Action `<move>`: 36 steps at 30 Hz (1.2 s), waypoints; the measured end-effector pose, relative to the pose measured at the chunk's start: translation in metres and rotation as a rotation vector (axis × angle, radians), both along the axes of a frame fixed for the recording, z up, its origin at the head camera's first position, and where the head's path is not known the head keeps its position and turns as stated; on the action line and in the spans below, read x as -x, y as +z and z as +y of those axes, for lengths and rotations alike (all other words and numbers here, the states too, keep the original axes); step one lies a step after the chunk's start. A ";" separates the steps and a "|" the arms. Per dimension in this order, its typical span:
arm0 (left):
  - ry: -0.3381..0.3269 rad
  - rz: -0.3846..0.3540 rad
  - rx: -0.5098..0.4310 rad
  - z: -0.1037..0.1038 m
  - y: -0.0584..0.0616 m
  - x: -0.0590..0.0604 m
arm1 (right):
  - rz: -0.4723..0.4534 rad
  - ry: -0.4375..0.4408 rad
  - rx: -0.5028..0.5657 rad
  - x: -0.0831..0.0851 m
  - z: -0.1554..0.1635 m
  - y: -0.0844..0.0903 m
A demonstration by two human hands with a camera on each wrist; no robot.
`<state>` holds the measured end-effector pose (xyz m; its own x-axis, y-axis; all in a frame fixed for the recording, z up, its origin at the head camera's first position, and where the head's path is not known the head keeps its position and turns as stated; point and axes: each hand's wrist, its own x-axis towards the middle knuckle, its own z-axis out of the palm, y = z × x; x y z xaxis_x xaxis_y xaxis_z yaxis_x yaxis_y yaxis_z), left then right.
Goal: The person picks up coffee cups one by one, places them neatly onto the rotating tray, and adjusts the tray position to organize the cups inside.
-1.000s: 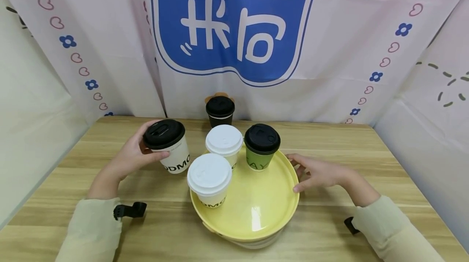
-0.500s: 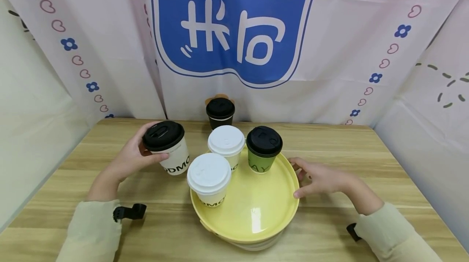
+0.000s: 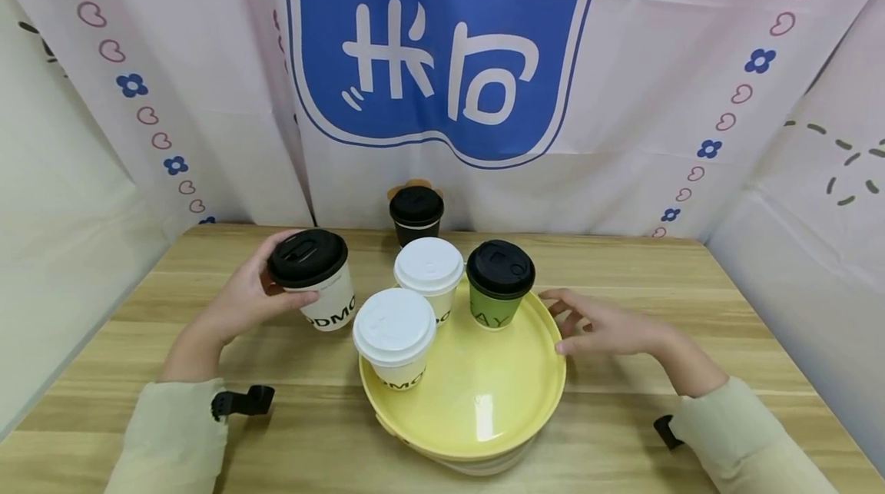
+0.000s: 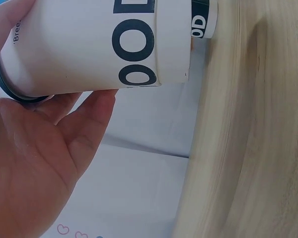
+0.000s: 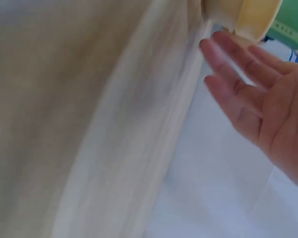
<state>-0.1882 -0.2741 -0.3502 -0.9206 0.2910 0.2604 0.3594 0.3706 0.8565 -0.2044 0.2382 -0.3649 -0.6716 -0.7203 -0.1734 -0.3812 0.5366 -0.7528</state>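
My left hand grips a white paper coffee cup with a black lid, left of a round yellow tray. In the left wrist view, thumb and fingers wrap the lettered cup near its lid; its base shows a narrow gap from the wooden table. My right hand is at the tray's right rim, thumb tip at the edge. Its fingers are extended and loosely spread in the right wrist view. On the tray stand two white-lidded cups, front and back, and a green black-lidded cup.
Behind the tray, a dark cup with a black lid stands near the table's back edge. A white curtain with a blue printed panel hangs behind the table. The tray sits raised on a pale base.
The tray has turned slightly clockwise, carrying the green cup and back white cup a little to the right. My right thumb has shifted along the rim; the left hand keeps holding its cup.
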 end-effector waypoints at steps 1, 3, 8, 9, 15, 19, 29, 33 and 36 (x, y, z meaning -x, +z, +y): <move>-0.001 -0.002 -0.001 0.000 0.000 0.000 | -0.006 -0.004 0.019 0.003 0.001 0.000; 0.000 -0.006 0.002 0.000 -0.001 -0.001 | -0.014 -0.010 0.048 0.011 0.001 0.000; 0.003 -0.011 0.006 -0.001 -0.003 -0.001 | -0.029 -0.009 0.057 0.033 -0.002 -0.003; 0.004 -0.010 0.008 0.000 -0.003 -0.001 | -0.028 -0.003 0.058 0.037 -0.002 -0.003; 0.005 -0.010 0.020 0.000 -0.003 -0.001 | -0.056 0.036 0.071 0.051 -0.010 -0.008; 0.011 -0.008 0.029 0.000 -0.002 0.000 | -0.101 0.052 0.068 0.053 -0.012 -0.008; 0.013 -0.003 0.029 0.000 0.001 -0.001 | -0.170 0.056 0.041 0.050 -0.012 -0.008; 0.023 -0.002 0.032 -0.001 0.002 -0.003 | -0.143 0.051 0.037 0.046 -0.012 -0.010; 0.025 -0.002 0.032 -0.002 0.003 -0.004 | -0.121 0.040 0.026 0.043 -0.011 -0.010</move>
<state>-0.1847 -0.2758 -0.3473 -0.9281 0.2762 0.2498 0.3484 0.4068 0.8445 -0.2478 0.2276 -0.3754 -0.6170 -0.7517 -0.2327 -0.3073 0.5024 -0.8082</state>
